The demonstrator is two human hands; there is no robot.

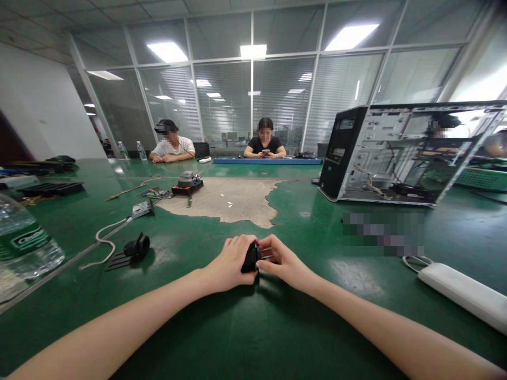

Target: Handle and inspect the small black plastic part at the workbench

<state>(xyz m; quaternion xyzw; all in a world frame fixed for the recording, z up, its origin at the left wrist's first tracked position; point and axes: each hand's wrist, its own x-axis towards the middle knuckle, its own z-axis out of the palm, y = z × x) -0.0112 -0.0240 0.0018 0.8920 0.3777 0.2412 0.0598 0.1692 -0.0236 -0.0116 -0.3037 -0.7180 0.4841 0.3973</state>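
Note:
A small black plastic part (250, 258) is held just above the green tabletop, straight in front of me; its exact kind does not show. My left hand (232, 264) wraps round it from the left, fingers over its top and far side. From the right, my right hand (284, 262) closes on the same part, its thumb at the near edge and its curved fingers at the side. Part of the piece is hidden behind the fingers. To the left lies a black plastic piece with a ring and long prongs (137, 246).
An opened computer case (392, 158) stands at right, near a white power strip (463, 290). A water bottle (27, 237) stands at left. Metal connector with cable (141, 209), circuit board (157, 193) and a dark assembly (187, 182) lie farther off. Two people sit across the table.

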